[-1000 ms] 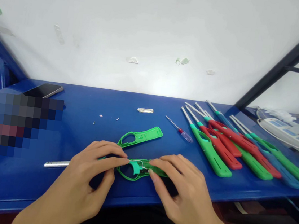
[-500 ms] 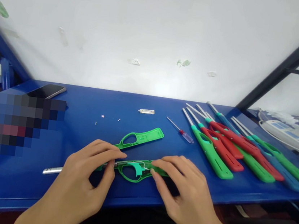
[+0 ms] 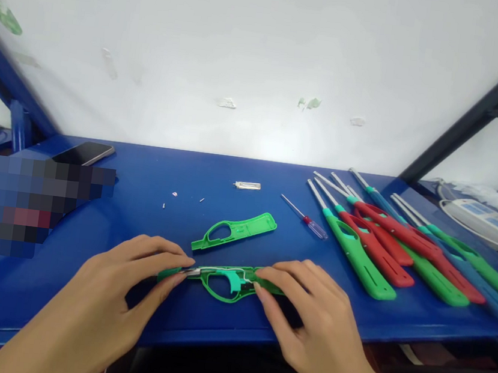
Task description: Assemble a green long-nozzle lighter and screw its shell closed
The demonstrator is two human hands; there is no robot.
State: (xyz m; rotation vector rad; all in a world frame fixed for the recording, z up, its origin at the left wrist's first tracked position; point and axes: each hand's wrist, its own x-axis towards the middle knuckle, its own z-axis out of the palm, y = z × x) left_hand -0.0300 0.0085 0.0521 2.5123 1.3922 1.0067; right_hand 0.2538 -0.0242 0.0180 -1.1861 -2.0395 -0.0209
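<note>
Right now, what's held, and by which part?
The open green lighter half: left hand pinches around its neck end, right hand holds its handle end beside the teal trigger.

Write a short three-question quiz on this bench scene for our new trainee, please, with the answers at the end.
1. True or false: the screwdriver lies on the blue table, out of both hands.

2. Whose fingers cover part of the handle end of the open green shell?
a) the left hand's
b) the right hand's
c) neither hand's

3. Fill in the missing colour: the long-nozzled lighters spread at the right side of the picture are green, blue and ____.

Key:
1. True.
2. b.
3. Red.
</note>
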